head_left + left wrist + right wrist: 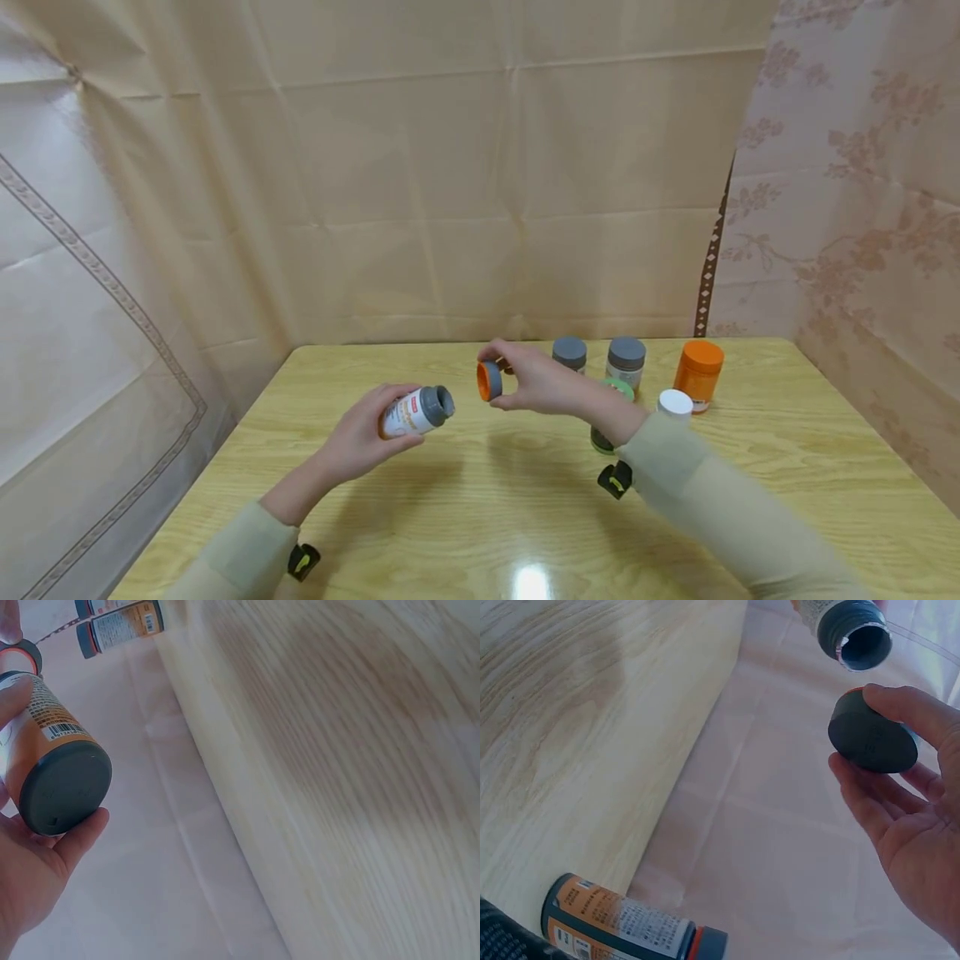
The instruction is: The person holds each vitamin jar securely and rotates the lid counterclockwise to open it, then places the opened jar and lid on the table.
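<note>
My left hand grips a pill bottle with a white and orange label and a dark grey neck. The bottle is tilted above the table, its uncapped mouth turned to the right. Its dark base and barcode show in the left wrist view, where the bottle lies between thumb and fingers. Across a small gap, my right hand pinches a grey screw cap by its rim, the orange inside turned to the bottle. The right wrist view shows the outside of the cap below the bottle's open mouth.
Right of my hands on the wooden table stand two grey-capped bottles, an orange jar and a white-capped bottle. A green-lidded container is partly hidden by my right forearm. A beige curtain hangs behind the table.
</note>
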Motion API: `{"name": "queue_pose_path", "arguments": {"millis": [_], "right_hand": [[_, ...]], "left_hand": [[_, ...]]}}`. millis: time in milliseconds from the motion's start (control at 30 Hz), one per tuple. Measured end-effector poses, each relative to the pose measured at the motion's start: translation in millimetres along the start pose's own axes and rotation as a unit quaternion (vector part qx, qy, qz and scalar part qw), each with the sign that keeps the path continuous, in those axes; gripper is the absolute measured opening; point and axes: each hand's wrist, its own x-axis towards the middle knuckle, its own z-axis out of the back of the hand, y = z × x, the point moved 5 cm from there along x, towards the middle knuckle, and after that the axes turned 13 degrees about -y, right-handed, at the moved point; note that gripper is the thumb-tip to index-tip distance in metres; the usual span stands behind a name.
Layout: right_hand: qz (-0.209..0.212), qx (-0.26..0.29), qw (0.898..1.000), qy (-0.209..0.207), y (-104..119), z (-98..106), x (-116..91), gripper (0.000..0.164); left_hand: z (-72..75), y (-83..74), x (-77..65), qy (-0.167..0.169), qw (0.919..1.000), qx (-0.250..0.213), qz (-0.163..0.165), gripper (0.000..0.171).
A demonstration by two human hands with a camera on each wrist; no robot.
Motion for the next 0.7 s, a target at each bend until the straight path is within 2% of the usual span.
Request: {"name": "queue_pose_path", "arguments": {"millis": [467, 700], "right_hand": [[0.006, 0.035, 0.999, 0.01, -9, -33, 13, 0.055], [0.028, 0.03, 0.999, -0.002, -16, -49, 18, 0.054]], "left_hand": [[2.6, 24.7, -3.9, -0.011, 0.9995, -0.022, 0.022, 0.06], [3.1, 43.9, -7.7, -0.022, 0.9949, -0.069, 0.07, 0.058]]}}
